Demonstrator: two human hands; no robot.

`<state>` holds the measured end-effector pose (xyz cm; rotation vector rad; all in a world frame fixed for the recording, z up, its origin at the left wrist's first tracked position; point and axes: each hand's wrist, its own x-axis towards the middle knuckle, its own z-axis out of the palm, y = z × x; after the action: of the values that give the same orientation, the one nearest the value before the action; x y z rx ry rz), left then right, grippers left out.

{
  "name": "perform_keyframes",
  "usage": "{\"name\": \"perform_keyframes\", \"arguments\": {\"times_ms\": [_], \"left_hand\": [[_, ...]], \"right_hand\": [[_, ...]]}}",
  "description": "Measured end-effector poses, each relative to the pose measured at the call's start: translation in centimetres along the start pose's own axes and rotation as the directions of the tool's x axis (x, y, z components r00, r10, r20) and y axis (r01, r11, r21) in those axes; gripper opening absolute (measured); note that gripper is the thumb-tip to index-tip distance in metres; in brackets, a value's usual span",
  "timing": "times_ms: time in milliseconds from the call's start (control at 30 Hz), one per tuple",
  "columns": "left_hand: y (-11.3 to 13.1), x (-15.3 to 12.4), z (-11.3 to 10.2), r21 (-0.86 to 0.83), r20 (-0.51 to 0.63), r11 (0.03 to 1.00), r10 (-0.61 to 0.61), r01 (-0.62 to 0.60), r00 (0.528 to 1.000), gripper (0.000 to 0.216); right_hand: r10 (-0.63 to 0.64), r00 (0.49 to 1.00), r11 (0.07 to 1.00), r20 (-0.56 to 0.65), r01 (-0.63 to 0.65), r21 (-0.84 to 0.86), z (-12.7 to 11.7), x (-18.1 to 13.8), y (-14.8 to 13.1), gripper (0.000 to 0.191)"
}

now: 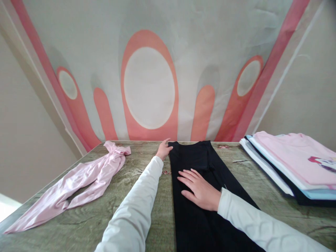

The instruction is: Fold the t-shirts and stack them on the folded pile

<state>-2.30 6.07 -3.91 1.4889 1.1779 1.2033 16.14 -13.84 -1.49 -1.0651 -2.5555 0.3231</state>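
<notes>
A long black garment (199, 217) lies stretched lengthwise down the middle of the wood-grain table (147, 161). My left hand (163, 149) reaches to its far left corner, fingers curled at the cloth's edge. My right hand (200, 189) rests flat on the black fabric with fingers spread, palm down. Both arms wear white sleeves.
A crumpled pink garment (78, 182) lies on the table's left side. At the right edge sits a stack of folded clothes (294, 164), pink on top over white, black and light blue layers. Behind the table hangs a grey cloth (149, 87) with pink-orange ovals and stripes.
</notes>
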Motion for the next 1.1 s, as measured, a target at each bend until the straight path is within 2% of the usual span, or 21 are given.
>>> {"name": "perform_keyframes", "arguments": {"times_ms": [167,367,567,733,867,900,967,1033,1100], "left_hand": [[-0.8,1.0,0.2,0.145,-0.013,0.987,0.074,-0.072,0.997,0.031],[-1.0,0.8,0.0,0.369,-0.060,0.923,0.139,-0.107,0.989,0.033],[-0.3,-0.2,0.7,0.600,-0.049,0.791,0.181,-0.116,0.982,0.033],[0.2,-0.7,1.4,0.738,-0.072,0.672,0.170,-0.062,0.983,0.029],[0.1,-0.9,1.3,0.798,-0.108,0.602,0.190,-0.028,0.976,0.035],[0.0,-0.9,1.1,0.814,-0.113,0.580,0.207,-0.029,0.972,0.039],[0.0,-1.1,0.8,0.842,-0.118,0.537,0.256,-0.040,0.959,0.044],[0.2,-1.3,0.4,0.866,-0.102,0.496,0.307,-0.067,0.946,0.042],[0.8,-1.8,0.1,0.878,-0.058,0.465,0.343,-0.116,0.938,0.033]], "right_hand": [[-0.001,1.000,1.000,0.001,0.001,-0.004,-0.1,0.0,0.0,0.048],[0.004,1.000,1.000,-0.002,-0.004,-0.022,-0.1,0.0,0.1,0.048],[-0.001,0.997,0.999,0.071,0.003,-0.035,-0.5,-0.4,-0.7,0.058],[0.000,0.988,0.998,0.156,-0.009,0.057,-1.3,-1.2,-1.6,0.069],[-0.107,0.964,0.976,0.242,0.055,0.212,-2.9,-1.3,-0.8,0.070],[-0.119,0.967,0.964,0.225,0.058,0.261,-3.3,-1.2,-0.5,0.064],[-0.086,0.990,0.934,0.113,0.040,0.355,-3.9,-0.9,0.3,0.046],[0.017,0.999,0.906,-0.037,0.000,0.424,-4.3,-0.5,1.3,0.031],[0.146,0.977,0.891,-0.153,-0.062,0.449,-4.6,-0.2,2.8,0.024]]}}
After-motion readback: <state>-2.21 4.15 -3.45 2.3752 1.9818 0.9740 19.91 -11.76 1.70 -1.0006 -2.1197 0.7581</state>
